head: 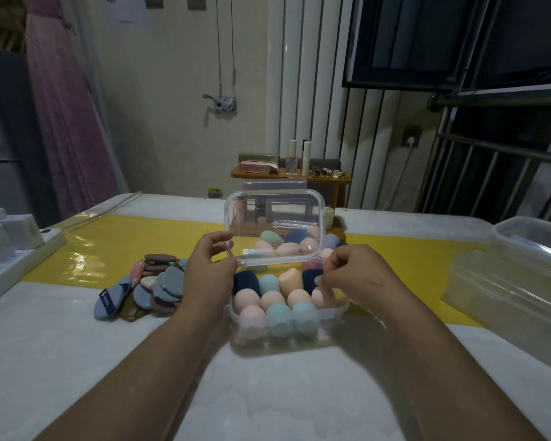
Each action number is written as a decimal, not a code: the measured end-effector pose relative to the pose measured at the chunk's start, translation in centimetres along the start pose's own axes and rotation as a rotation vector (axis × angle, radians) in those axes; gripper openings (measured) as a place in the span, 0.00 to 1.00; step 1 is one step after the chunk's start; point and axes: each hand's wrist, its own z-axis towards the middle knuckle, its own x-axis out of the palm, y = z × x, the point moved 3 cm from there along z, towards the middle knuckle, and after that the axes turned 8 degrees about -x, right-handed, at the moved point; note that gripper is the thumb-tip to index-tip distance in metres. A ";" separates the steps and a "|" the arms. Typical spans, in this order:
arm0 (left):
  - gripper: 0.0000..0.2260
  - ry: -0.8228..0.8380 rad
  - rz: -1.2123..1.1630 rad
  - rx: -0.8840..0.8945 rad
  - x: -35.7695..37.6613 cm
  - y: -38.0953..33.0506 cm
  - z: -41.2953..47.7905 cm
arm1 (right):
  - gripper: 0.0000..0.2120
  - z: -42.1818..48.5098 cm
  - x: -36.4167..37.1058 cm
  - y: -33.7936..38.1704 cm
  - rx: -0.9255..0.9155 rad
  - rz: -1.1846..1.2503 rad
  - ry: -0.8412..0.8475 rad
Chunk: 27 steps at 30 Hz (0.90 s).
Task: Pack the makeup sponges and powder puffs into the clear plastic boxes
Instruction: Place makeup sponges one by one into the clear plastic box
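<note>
1. Head view: a clear box stands on the white table just in front of the person, between both forearms.
2. The box is packed with egg-shaped sponges standing on end in rows: pink, teal, navy and one peach with a slanted cut top.
3. Its clear lid stands nearly upright along the far rim of the box.
4. The left hand grips the lid's left edge, thumb and fingers curled round the rim.
5. The right hand sits at the far right corner of the box with its fingers curled in; motion blur hides whether it pinches the lid, a sponge or nothing.
6. More loose sponges lie on the table behind the lid, seen through it.
7. A heap of flat powder puffs, blue, grey, brown and pink, lies left of the box, beside the left wrist.
8. A yellow strip crosses the table under these things.
9. A second clear box sits at the far right, well apart, and a power strip lies at the left edge.
</note>
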 end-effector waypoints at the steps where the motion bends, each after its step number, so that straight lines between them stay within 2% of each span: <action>1: 0.19 -0.007 -0.005 -0.002 0.0 0.0 0.0 | 0.08 0.0 -0.2 0.0 -0.002 0.063 -0.027; 3: 0.18 -0.012 -0.007 -0.007 -0.1 0.0 0.1 | 0.10 0.4 -0.6 -0.5 0.009 0.101 -0.099; 7: 0.20 -0.023 -0.022 -0.029 -0.3 -0.1 0.2 | 0.03 1.6 -1.0 -2.4 0.048 -0.075 -0.235; 8: 0.20 -0.029 -0.024 -0.032 -0.4 -0.2 0.3 | 0.04 1.7 -0.9 -2.8 0.056 -0.099 -0.239; 12: 0.18 -0.048 -0.027 -0.037 -0.6 -0.1 0.6 | 0.24 2.6 0.5 -4.6 0.018 -0.145 -0.157; 15: 0.18 -0.051 -0.014 -0.031 -0.6 -0.1 0.6 | 0.31 3.5 1.9 -5.6 -0.017 -0.182 -0.057; 18: 0.18 -0.049 0.005 -0.024 -0.7 -0.2 0.6 | 0.22 3.8 2.7 -5.9 -0.021 -0.276 0.030; 19: 0.18 -0.047 0.007 -0.024 -0.7 -0.2 0.5 | 0.22 3.9 3.0 -6.1 -0.027 -0.286 0.030; 21: 0.19 -0.046 0.004 -0.029 -0.7 -0.2 0.5 | 0.27 4.1 3.1 -6.5 -0.012 -0.329 -0.019; 23: 0.18 -0.046 0.007 -0.027 -0.6 -0.3 0.5 | 0.28 4.1 2.9 -6.8 0.015 -0.318 -0.054; 27: 0.18 -0.040 0.001 -0.029 -0.6 -0.2 0.5 | 0.16 3.9 2.4 -7.1 0.099 -0.217 -0.177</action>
